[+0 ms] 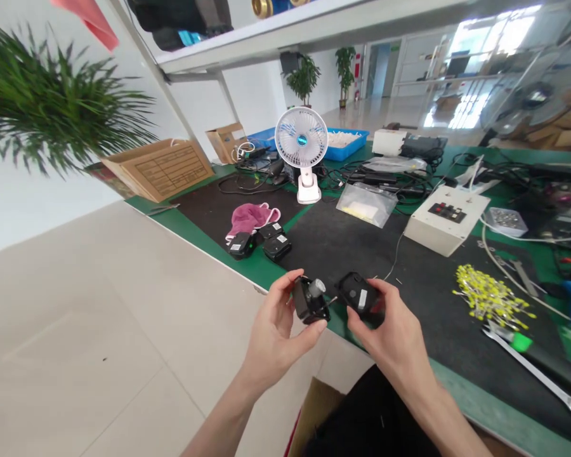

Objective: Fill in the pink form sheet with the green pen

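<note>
My left hand [280,333] grips a black housing half [305,303] that has a grey cylindrical part [316,289] sticking out of its open side. My right hand [390,320] holds a black cover [356,292] with a small white label, tilted toward the other piece. The two pieces are apart, and a thin wire [332,300] seems to run between them. Both are held above the bench's front edge. Farther back on the bench lie several similar black units [276,246] with white labels, beside a pink cloth [251,218].
A white fan [302,136] stands behind the dark mat. To the right are a pale switch box [446,219], yellow-tipped parts [490,295], a wrench [537,374] and a tub of small metal parts [507,221]. A plastic bag [367,204] lies mid-bench; cables clutter the back.
</note>
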Demonstrator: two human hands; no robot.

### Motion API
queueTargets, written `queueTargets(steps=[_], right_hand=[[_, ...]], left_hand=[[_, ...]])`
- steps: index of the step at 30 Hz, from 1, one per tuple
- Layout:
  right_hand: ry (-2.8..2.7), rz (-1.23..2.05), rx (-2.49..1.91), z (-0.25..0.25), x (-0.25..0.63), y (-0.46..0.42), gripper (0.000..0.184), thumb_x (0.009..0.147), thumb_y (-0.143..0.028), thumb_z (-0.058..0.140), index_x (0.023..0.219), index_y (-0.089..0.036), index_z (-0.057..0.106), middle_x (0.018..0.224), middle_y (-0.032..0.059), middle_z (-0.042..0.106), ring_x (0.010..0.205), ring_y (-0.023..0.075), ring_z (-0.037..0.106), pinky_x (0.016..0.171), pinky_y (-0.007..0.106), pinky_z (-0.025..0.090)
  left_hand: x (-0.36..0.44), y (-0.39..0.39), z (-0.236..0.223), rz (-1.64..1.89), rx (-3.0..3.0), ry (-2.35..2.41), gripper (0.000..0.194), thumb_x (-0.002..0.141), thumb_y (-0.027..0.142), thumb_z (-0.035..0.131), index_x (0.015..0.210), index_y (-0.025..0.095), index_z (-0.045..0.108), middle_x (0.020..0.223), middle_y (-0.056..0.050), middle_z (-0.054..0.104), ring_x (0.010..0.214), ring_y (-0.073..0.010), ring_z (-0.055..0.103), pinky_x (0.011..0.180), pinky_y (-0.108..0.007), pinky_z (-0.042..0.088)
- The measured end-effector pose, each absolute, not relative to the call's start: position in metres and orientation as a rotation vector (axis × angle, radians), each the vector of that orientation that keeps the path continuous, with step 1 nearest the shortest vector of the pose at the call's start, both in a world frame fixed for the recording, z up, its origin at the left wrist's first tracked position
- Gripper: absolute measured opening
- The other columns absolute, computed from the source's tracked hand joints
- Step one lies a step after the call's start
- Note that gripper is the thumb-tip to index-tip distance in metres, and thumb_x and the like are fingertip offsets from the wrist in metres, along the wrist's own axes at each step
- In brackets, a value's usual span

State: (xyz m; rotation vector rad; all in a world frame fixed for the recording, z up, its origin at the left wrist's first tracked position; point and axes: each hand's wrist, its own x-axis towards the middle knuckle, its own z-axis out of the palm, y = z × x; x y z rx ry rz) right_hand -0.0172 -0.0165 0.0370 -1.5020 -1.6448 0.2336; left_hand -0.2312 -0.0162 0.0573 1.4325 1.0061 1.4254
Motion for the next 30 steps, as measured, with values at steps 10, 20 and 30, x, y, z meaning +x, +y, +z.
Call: queueTargets(steps=[10,20,30], right_hand=[[-1.656,0.277,-1.342,0.042,-0.01,-0.055,0.054,0.094,-0.023,0.067,0.144,-0.026,0.046,0.13,0.0107,0.062,0.101,0.0229,0.068,0.091,0.038,0.059],[-0.846,1.536,-1.024,0.063,0.029,-0.074,0.036,0.089,-0.042,0.076,0.114,-0.017,0.074,0.077,0.0013,0.064,0.054,0.0098,0.052,0.044,0.02,0.045],[0.133,1.817,-0.508,0.053,-0.015,-0.098,0.034,0.099,-0.048,0.064,0.113,-0.019,0.077,0.115,0.0087,0.076,0.095,0.0203,0.072,0.07,0.028,0.062]], left_hand=[[-0.187,-0.035,0.056,1.419,1.71,1.154,0.07,0.081,0.027,0.086,0.142,0.031,0.053,0.143,-0.009,0.054,0.129,-0.0278,0.058,0.115,-0.044,0.052],[-0.187,-0.043,0.071,1.239,1.452,0.707,0.071,0.08,0.018,0.087,0.141,0.033,0.055,0.143,-0.01,0.058,0.127,-0.0277,0.063,0.109,-0.042,0.058],[-0.113,-0.068,0.035,1.523,1.159,1.043,0.066,0.086,0.029,0.083,0.142,0.03,0.048,0.14,-0.008,0.06,0.13,-0.0221,0.062,0.107,-0.03,0.058]])
